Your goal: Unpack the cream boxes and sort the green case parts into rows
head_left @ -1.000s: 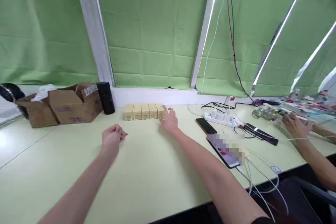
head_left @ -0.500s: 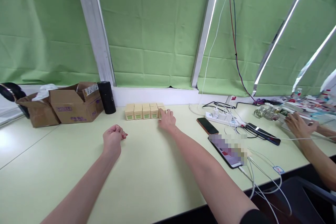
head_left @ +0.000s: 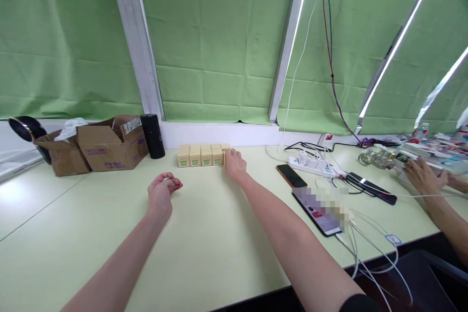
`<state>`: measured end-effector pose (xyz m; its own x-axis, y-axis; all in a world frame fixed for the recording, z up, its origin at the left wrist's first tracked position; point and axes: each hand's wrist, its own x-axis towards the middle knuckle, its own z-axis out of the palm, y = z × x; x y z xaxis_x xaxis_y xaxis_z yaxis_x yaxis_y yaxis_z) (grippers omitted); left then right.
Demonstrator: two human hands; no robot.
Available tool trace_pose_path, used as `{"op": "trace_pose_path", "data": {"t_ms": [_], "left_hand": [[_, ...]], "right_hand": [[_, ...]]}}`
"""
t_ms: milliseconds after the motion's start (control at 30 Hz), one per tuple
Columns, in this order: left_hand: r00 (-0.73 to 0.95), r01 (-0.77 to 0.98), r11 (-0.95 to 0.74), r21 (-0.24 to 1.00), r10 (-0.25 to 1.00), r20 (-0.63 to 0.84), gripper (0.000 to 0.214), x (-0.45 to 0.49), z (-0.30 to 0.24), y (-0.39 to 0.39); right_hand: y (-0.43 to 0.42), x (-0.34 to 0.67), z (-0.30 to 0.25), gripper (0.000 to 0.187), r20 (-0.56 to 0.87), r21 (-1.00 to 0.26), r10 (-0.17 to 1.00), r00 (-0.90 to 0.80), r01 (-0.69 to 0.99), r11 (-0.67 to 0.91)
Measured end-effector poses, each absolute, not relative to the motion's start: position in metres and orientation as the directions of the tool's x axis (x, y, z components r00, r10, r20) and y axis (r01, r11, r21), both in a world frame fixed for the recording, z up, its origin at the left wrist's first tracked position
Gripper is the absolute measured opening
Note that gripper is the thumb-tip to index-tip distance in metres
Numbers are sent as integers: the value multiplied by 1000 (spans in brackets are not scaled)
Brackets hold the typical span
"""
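Presently find the right hand point(head_left: 236, 165) stretched far forward over the pale yellow-green tabletop point(head_left: 204, 243), set against the right end of a row of small tan cardboard boxes with green front labels point(head_left: 201, 156). Note fingers laid together on the end box point(head_left: 226, 147), touching it; cannot tell whether closed around it or merely resting. Count four front labels in plain view, with the end box partly hidden behind the fingers. Note boxes upright, side by side and touching, standing near the table's far edge just below the white window ledge point(head_left: 219, 131). Find the left hand point(head_left: 161, 191) resting on the tabletop nearer in, apart from the row, palm turned partly up, fingers loosely curled but not shut to a fist, holding nothing. Record left of the row a black upright cylinder point(head_left: 152, 129), just beside a pair of open brown corrugated cartons point(head_left: 109, 148). Record right of the right forearm a dark smartphone lying flat point(head_left: 291, 175), a larger flat device with blurred screen point(head_left: 321, 207) nearer the front edge, a white power strip point(head_left: 310, 165) with plugs in, and loose white cables point(head_left: 365, 239) trailing off the table edge. See green cloth blinds point(head_left: 219, 48) across the whole back. See at far right another person's hand point(head_left: 424, 175) down on the table among small clutter, well apart from the boxes.
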<state>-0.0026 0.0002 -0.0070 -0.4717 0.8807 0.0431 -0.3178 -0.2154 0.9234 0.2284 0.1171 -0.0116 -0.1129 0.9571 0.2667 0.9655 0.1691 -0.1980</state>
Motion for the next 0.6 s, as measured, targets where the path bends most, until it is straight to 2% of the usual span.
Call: {"op": "trace_pose_path", "data": {"t_ms": [300,600], "left_hand": [[-457,-317,-211,925,888,47,25,-4,-10,4],[-455,-287,-207,935,889,57,27,-5,-11,5]], "right_hand": [[111,233,-14,64,267,-163,952,-151,966,199],[99,234,-27,77,306,-170,936,-173,958,233]]}}
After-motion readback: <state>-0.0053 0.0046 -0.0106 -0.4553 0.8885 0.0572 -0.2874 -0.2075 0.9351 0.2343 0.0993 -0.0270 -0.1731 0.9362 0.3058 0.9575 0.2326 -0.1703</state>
